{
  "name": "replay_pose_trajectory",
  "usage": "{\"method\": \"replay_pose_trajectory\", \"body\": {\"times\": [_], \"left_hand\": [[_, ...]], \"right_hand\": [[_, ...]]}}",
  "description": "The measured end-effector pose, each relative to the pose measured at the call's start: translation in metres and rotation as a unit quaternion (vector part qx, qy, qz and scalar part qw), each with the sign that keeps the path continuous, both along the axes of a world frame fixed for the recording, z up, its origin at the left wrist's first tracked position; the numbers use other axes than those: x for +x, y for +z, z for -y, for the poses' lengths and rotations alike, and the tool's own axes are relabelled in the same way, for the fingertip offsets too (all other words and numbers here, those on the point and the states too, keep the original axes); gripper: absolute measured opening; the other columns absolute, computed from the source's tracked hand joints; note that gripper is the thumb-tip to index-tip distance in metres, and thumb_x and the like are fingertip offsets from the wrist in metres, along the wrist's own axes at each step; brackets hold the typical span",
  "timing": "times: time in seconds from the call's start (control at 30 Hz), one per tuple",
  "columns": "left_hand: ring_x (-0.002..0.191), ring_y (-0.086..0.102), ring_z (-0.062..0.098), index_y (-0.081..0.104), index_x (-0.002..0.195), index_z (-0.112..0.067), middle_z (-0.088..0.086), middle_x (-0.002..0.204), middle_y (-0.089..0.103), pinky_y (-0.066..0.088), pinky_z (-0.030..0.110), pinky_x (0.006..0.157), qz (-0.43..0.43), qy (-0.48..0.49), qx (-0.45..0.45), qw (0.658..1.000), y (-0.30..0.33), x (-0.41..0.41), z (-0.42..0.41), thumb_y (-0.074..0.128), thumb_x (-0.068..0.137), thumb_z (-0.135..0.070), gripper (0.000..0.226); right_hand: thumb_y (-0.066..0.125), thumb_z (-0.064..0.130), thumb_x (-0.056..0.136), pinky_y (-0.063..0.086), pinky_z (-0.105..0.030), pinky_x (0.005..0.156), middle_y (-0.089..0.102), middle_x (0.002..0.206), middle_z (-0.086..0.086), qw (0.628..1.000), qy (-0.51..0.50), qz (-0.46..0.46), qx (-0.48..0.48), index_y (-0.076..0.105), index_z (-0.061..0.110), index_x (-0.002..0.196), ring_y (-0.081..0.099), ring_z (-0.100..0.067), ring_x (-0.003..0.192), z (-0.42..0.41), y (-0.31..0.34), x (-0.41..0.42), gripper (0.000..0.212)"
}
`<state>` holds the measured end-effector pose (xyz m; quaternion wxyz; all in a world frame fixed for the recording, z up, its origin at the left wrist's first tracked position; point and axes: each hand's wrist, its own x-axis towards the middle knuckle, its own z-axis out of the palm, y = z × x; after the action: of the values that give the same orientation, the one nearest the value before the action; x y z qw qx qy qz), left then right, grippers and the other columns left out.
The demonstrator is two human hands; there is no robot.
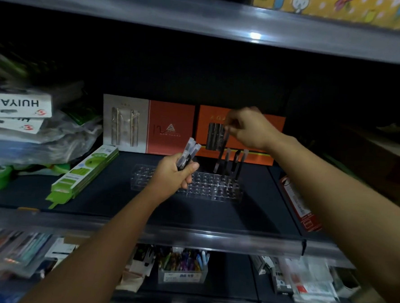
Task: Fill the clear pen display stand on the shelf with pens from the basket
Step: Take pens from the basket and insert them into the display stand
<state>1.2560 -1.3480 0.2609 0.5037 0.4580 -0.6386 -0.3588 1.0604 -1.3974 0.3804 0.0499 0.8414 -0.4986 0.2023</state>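
The clear pen display stand (201,184) lies on the dark shelf, its rows of holes mostly bare. Three dark pens (237,164) stand upright in its back right corner. My left hand (173,173) grips a small bunch of black pens with clear caps (189,154) just in front of the stand's middle. My right hand (249,128) is raised above the stand's right end and pinches one dark pen (221,152) by its top; the pen hangs downward toward the back row. The basket is not in view.
Orange and grey gift pen boxes (170,128) stand behind the stand. A green flat package (83,174) lies to its left, white boxes (16,109) are stacked at far left, a red pack (298,204) lies at right. A lower shelf holds a tub of coloured pens (182,267).
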Motion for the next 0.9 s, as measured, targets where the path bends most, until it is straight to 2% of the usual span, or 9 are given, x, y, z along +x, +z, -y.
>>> {"method": "replay_pose_trajectory", "body": {"times": [0.1,0.3,0.57,0.9], "left_hand": [[0.044,0.05,0.01,0.056,0.077,-0.017,0.003,0.057,0.056,0.046,0.02,0.048,-0.003,0.005,-0.002,1.0,0.0,0.0,0.002,0.06,0.091,-0.016,0.014],[0.046,0.05,0.012,0.057,0.078,-0.016,0.002,0.057,0.056,0.045,0.022,0.049,-0.002,0.008,-0.005,1.0,-0.003,0.002,0.004,0.06,0.091,-0.017,0.014],[0.043,0.05,0.008,0.057,0.077,-0.019,0.002,0.056,0.057,0.046,0.021,0.048,-0.011,0.016,-0.005,1.0,-0.002,-0.002,0.005,0.06,0.091,-0.017,0.014],[0.04,0.049,0.006,0.057,0.077,-0.018,0.003,0.056,0.057,0.044,0.018,0.045,-0.013,0.017,-0.009,1.0,-0.003,-0.005,0.003,0.061,0.09,-0.016,0.014]], "right_hand": [[0.055,0.006,0.09,0.053,-0.038,0.075,0.067,0.091,-0.009,1.0,0.003,-0.024,0.01,0.067,0.005,0.096,0.063,-0.024,0.085,0.005,-0.008,0.0,0.014],[0.052,0.003,0.086,0.054,-0.044,0.075,0.068,0.089,-0.012,0.999,0.001,-0.048,0.006,0.067,0.004,0.093,0.062,-0.027,0.083,0.013,-0.013,-0.002,0.016],[0.055,0.007,0.088,0.054,-0.044,0.075,0.068,0.089,-0.012,0.999,-0.001,-0.042,0.01,0.066,0.006,0.094,0.063,-0.027,0.082,0.014,-0.014,-0.008,0.012],[0.052,0.001,0.085,0.054,-0.044,0.073,0.068,0.091,-0.012,0.999,0.001,-0.034,-0.009,0.067,0.004,0.091,0.062,-0.029,0.083,0.017,-0.018,-0.004,0.016]]}}
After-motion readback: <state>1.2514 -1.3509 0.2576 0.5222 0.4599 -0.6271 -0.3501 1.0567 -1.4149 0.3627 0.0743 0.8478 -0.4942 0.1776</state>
